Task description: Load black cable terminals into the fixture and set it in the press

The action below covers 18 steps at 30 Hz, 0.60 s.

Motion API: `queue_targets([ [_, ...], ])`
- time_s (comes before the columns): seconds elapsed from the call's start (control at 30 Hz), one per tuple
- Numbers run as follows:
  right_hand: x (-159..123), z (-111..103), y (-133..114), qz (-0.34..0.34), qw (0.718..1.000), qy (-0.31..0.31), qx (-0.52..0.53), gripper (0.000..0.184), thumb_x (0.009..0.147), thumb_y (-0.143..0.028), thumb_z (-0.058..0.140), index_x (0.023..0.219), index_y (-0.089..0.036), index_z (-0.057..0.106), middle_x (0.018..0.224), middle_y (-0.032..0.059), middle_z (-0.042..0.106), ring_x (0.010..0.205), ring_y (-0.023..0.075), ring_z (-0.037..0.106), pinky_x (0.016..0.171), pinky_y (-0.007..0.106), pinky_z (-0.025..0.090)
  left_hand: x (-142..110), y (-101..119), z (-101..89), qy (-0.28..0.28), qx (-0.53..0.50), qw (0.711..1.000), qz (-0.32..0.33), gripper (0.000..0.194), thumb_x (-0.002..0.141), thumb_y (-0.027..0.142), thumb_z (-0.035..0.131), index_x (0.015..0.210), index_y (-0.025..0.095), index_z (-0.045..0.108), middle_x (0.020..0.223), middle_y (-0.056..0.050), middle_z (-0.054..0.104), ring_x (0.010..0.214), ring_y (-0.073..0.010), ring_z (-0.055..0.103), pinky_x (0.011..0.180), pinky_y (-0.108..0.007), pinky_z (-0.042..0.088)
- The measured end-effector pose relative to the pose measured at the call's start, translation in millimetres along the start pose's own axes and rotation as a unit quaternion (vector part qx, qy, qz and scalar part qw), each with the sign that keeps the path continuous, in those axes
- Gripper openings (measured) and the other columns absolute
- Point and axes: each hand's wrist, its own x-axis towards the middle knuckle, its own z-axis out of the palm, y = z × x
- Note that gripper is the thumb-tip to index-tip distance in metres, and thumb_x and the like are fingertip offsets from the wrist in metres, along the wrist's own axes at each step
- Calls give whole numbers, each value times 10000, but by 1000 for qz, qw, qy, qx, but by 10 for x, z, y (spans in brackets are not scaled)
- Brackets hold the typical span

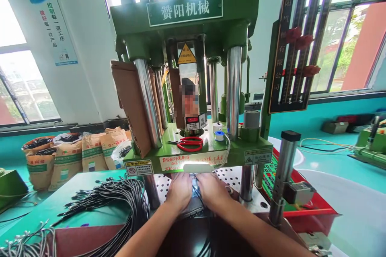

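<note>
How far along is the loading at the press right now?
Done: cannot tell; no finished pieces can be picked out. In hand: left hand and right hand are both under the green press, working black cables on the mold beneath the lamp. Left: a big bundle of black cables lies on the table to the left.

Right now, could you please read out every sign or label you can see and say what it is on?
"赞阳机械": green nameplate atop the press.
"控制每一道工序 做好每一件产品": wall poster.
"赞阳机械有限公司", partly hidden: black panel.
Too small to read: yellow triangle warning sign, table-edge stickers, sack prints.
</note>
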Motion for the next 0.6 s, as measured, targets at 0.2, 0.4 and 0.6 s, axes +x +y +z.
queue_targets([
  [0.2, 93, 132, -283, 18, 992, -19, -120, 187, 913, -189, 493, 1028, -146, 634, 1005, 70, 673, 967, 207, 602, 884, 404, 441, -46, 12, -54, -27, 21, 999, 35, 479, 788, 129, 397, 1243, 154, 547, 1321, -106, 545, 1260, -228, 441, 1130, -407, 223],
  [0.4, 150, 139, -334, 25, 982, -18, -185, 175, 913, -221, 531, 1041, -145, 624, 1008, 59, 667, 970, 198, 609, 890, 416, 459, -58, -127, -101, -42, 24, 998, 36, 594, 701, 96, 416, 1287, 160, 493, 1362, -92, 506, 1297, -201, 395, 1120, -343, 233],
  [0.6, 191, 227, -426, 46, 977, -33, -204, 172, 902, -233, 559, 1019, -125, 625, 978, 57, 668, 926, 193, 629, 836, 401, 503, -59, -116, -94, -53, 21, 998, 28, 526, 777, 140, 386, 1293, 220, 457, 1310, -57, 541, 1254, -183, 435, 1083, -320, 288],
])
